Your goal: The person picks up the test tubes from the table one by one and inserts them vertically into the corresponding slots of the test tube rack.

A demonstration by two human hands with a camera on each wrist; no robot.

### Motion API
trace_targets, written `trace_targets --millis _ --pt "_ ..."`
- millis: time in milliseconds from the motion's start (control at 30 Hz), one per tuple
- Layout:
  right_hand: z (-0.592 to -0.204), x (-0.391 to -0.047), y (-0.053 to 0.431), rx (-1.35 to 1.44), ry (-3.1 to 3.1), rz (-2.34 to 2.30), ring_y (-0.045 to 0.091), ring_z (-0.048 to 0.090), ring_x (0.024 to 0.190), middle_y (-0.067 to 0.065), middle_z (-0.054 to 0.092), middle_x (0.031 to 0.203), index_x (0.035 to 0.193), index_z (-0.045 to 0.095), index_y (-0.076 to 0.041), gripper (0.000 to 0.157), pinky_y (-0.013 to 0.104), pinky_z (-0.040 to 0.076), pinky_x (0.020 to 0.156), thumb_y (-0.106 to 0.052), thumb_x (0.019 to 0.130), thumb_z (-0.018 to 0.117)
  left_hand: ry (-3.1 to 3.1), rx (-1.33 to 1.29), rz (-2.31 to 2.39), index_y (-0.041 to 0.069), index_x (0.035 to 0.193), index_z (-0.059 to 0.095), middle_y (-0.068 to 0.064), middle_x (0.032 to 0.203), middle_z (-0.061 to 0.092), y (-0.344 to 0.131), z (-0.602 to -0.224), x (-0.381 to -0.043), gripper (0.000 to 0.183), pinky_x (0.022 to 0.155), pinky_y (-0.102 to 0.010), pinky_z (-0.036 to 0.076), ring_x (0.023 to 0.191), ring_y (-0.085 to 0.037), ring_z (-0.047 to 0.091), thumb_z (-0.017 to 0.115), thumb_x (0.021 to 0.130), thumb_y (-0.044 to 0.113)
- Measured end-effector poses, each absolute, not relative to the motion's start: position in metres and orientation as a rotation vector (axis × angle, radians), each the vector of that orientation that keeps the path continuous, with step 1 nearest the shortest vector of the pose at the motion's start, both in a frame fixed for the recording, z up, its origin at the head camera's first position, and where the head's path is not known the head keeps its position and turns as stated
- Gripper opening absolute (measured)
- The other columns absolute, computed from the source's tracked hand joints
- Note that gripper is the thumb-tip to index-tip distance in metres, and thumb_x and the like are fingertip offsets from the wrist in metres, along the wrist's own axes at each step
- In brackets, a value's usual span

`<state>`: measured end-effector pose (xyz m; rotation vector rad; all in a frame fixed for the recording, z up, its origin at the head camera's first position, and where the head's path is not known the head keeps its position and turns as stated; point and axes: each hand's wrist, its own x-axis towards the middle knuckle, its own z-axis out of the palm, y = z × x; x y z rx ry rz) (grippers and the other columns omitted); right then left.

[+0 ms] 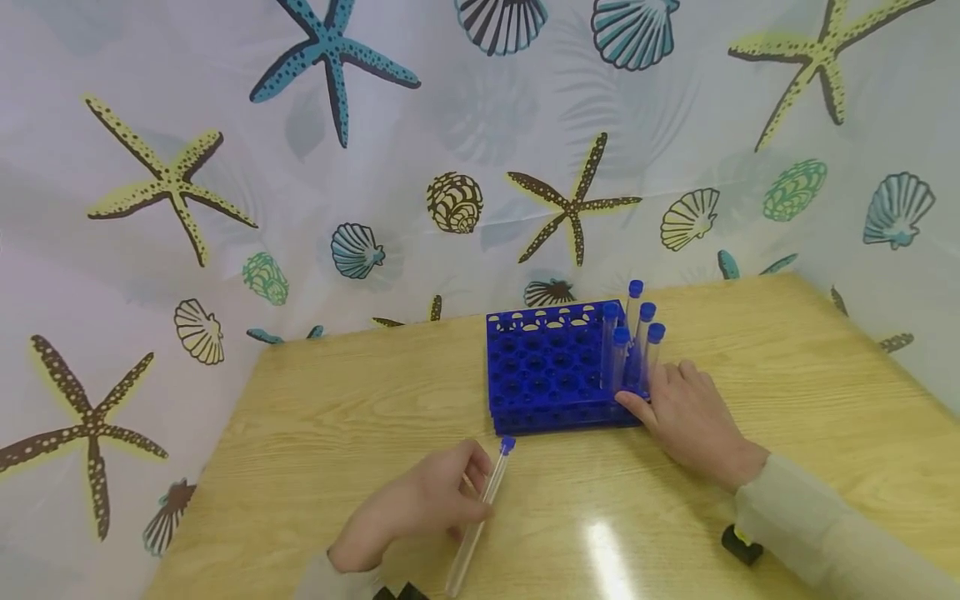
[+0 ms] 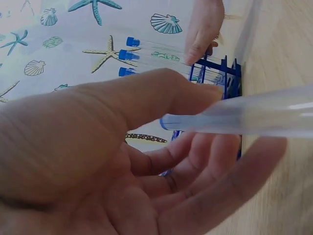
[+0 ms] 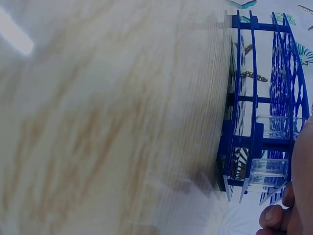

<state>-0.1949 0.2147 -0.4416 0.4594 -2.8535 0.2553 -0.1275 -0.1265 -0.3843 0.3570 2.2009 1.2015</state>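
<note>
My left hand pinches a clear test tube with a blue cap between thumb and fingers. The tube is tilted, its capped end pointing away from me toward the rack. In the left wrist view the tube crosses in front of the curled fingers. My right hand grips the right front corner of the blue test tube rack, thumb along the front edge and fingers at the right side. Several capped tubes stand upright in the rack's right-hand columns. The right wrist view shows tube bottoms inside the rack.
A wooden table lies under everything. Behind and beside it hangs a white cloth printed with starfish and shells. The rack's left holes hold no tubes. A bright light reflection shows on the tabletop near me.
</note>
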Motion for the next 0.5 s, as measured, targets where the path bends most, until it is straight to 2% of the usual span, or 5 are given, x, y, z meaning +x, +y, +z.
trace_targets --millis 133,333,500 --pt "-0.442 -0.195 0.215 0.462 -2.847 0.263 0.022 0.033 0.068 0.004 0.043 0.07 0.084 0.047 -0.006 0.051 0.031 0.024 0.063 -0.053 0.102 0.044 2.166 0.37 1.289 0.004 0.109 0.049 -0.01 0.1 0.054 -0.121 -0.381 -0.136 0.032 0.056 -0.038 0.059 0.073 -0.017 0.062 0.07 0.086 0.001" --pt "-0.443 -0.194 0.216 0.461 -2.855 0.258 0.022 0.032 0.068 0.004 0.042 0.07 0.083 0.046 -0.006 0.051 0.031 0.023 0.063 -0.053 0.102 0.044 2.214 0.466 1.365 0.002 0.111 0.048 -0.011 0.101 0.053 -0.113 -0.379 -0.147 0.032 0.059 -0.033 0.059 0.08 -0.018 0.061 0.064 0.085 -0.005" --pt "-0.442 -0.195 0.216 0.462 -2.85 0.254 0.022 0.031 0.068 0.004 0.043 0.071 0.084 0.046 -0.005 0.051 0.031 0.023 0.063 -0.053 0.102 0.044 2.34 0.493 1.381 0.005 0.113 0.049 -0.01 0.104 0.055 -0.108 -0.375 -0.155 0.032 0.061 -0.03 0.058 0.088 -0.019 0.06 0.066 0.087 -0.001"
